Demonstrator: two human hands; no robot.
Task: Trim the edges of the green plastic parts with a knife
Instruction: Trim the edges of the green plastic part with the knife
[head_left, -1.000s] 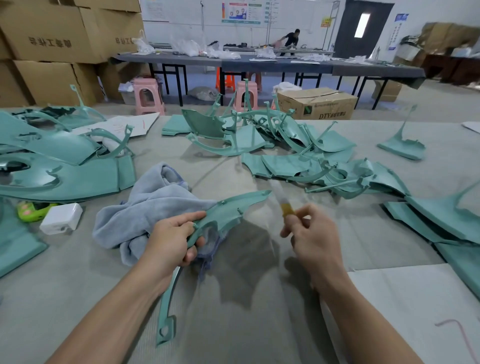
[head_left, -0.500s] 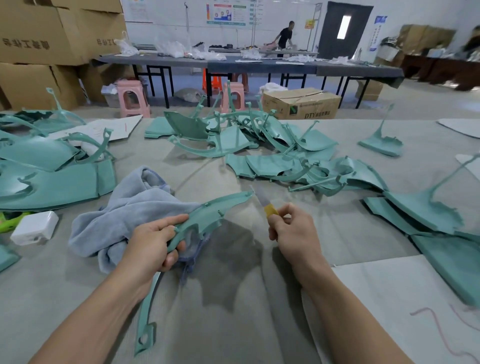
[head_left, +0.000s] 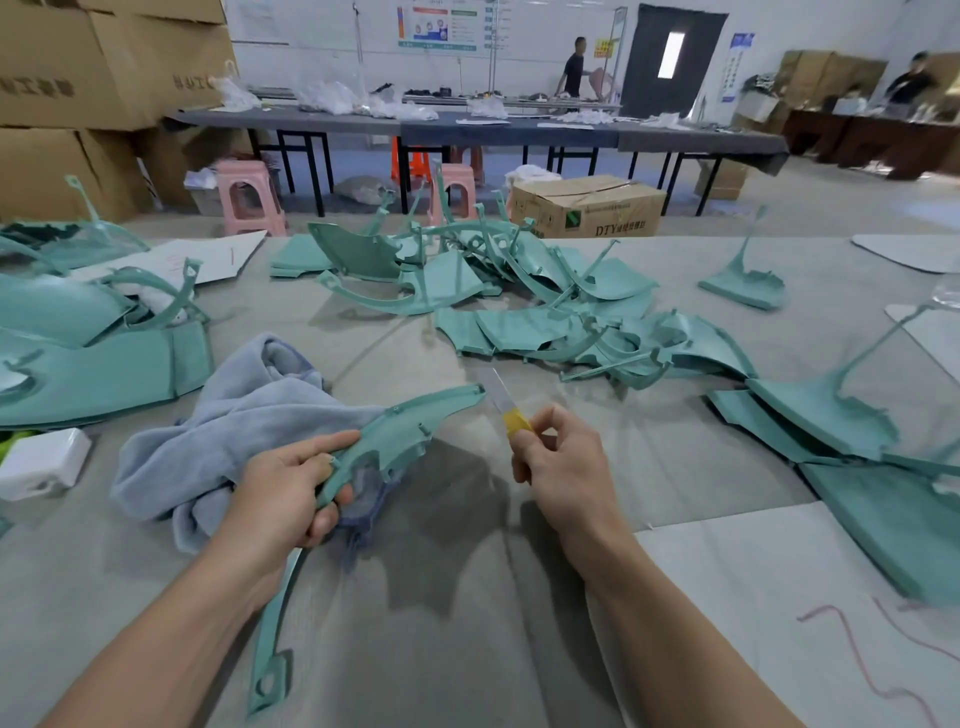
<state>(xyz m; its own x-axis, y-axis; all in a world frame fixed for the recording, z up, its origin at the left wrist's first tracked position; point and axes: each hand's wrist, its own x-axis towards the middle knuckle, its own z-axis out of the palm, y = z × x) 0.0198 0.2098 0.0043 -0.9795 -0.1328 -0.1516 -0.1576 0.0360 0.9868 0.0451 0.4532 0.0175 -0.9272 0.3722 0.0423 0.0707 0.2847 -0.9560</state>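
Far left of the frame: a stack of large green panels (head_left: 93, 364) on the grey table cover (head_left: 467, 597), with a white block (head_left: 39, 462) just below them at the left edge. Next right, lower-left of centre, a crumpled grey-blue towel (head_left: 249, 410) lies on the cover. Your left hand (head_left: 283, 493) sits over the towel's right edge, fingers and thumb curled around the green plastic part (head_left: 400, 431), gripping it at its middle; the wide end points up-right toward centre frame, the thin tail runs down under your wrist to a looped tab near the bottom edge. Centre: your right hand (head_left: 561, 462) has its fingers closed around the yellow handle of the knife (head_left: 506, 405), blade extended and angled up-left, its edge just beside the part's upper-right tip; contact can't be confirmed. Above centre, a loose pile of green parts (head_left: 519, 301) spreads across the table. Right side: more flat green pieces (head_left: 831, 421) overlapping, one lone piece (head_left: 743, 286) upper right, and white sheets (head_left: 779, 597) in the lower-right corner.
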